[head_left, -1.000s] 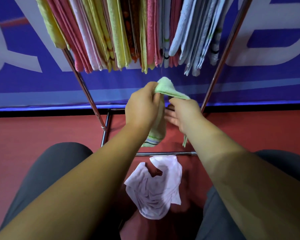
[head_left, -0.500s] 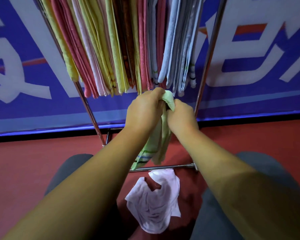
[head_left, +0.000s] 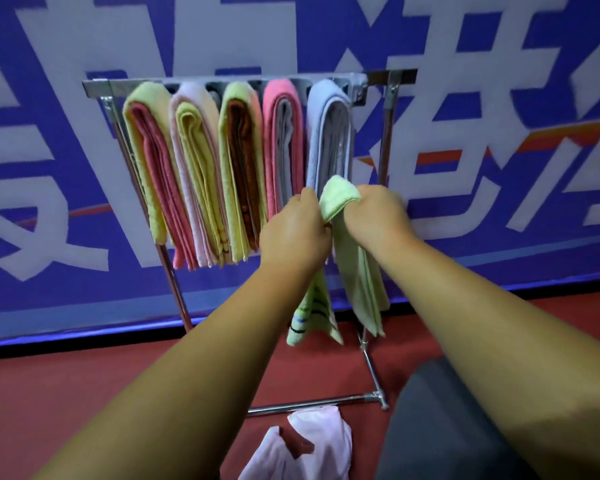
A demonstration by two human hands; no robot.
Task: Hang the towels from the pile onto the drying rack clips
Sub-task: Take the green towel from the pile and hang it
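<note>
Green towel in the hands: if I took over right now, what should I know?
Left hand and right hand both grip the folded light green towel at its top, in front of the metal drying rack, below its top bar.
Done: many coloured towels hang along the rack.
Left: clip up the green towel, probably at the right end, then the pale pink cloth lying on the red floor.

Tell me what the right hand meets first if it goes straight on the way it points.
Probably the pale blue towel hanging at the right end of the rack: the right hand, gripping the green towel, points up and left toward it. Depth is unclear; the right post stands close by.
</note>
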